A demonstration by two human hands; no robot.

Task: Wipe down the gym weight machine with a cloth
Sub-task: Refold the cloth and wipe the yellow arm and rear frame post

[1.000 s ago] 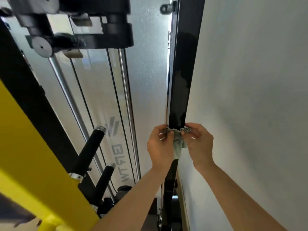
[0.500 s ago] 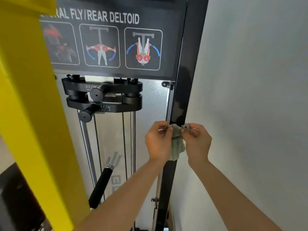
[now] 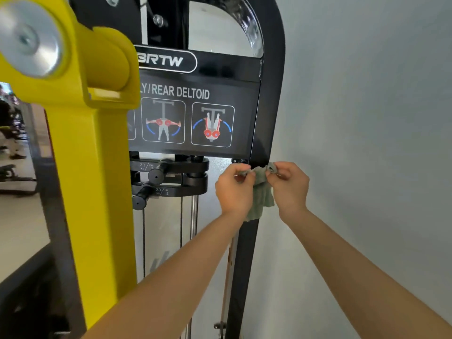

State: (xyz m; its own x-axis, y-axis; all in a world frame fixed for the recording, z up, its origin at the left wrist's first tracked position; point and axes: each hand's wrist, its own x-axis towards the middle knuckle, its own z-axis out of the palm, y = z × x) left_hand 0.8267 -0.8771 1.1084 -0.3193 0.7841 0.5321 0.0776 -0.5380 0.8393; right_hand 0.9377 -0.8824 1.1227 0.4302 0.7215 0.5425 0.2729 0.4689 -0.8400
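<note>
— While both hands are pinching it, where is the cloth (image 3: 261, 192) sitting?
— It's draping across the black upright post (image 3: 266, 133), left hand (image 3: 236, 189) gripping one top corner, right hand (image 3: 291, 187) gripping the other.
— Which way is the post running?
— It's running vertically, straight between the hands, neither nearer; I'm guessing the next stroke is going along it.

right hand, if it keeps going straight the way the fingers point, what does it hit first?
The right hand points left, fingers pinching the green cloth. First contact is likely the black upright post under the cloth, then the left hand; depth is unclear.
</note>
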